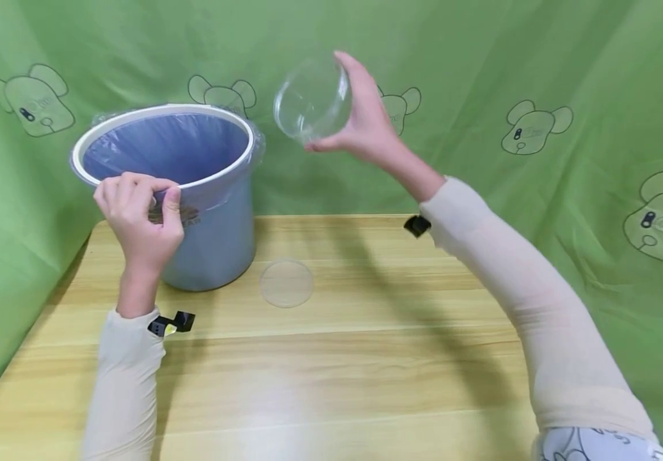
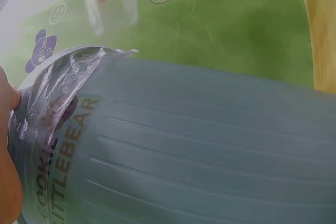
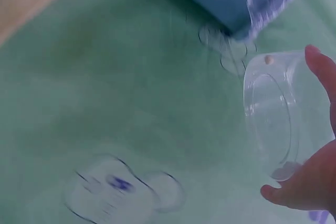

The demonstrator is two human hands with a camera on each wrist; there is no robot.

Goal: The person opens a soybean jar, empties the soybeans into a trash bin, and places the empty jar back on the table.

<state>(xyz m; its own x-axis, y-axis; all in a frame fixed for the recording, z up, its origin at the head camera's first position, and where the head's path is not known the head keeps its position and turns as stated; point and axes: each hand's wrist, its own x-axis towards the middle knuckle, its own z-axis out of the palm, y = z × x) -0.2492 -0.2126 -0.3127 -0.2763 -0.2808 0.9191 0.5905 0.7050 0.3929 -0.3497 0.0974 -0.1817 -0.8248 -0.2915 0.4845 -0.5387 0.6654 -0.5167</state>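
Observation:
A blue-grey trash can [image 1: 210, 237] with a white rim and a clear plastic liner stands at the back left of the table. My left hand [image 1: 138, 214] grips the front of its rim, fingers over the edge and thumb outside. In the left wrist view the can's ribbed side [image 2: 210, 140] and the liner [image 2: 68, 77] fill much of the picture. Up in the air to the right of the can, my right hand [image 1: 366, 115] holds a clear round plastic container [image 1: 311, 102], tilted, between thumb and fingers. The right wrist view shows the container's base [image 3: 270, 119].
A clear round lid [image 1: 287, 283] lies flat on the wooden table [image 1: 331, 365], just right of the can's foot. Green cloth [image 1: 470, 77] printed with bear outlines hangs behind and at the sides.

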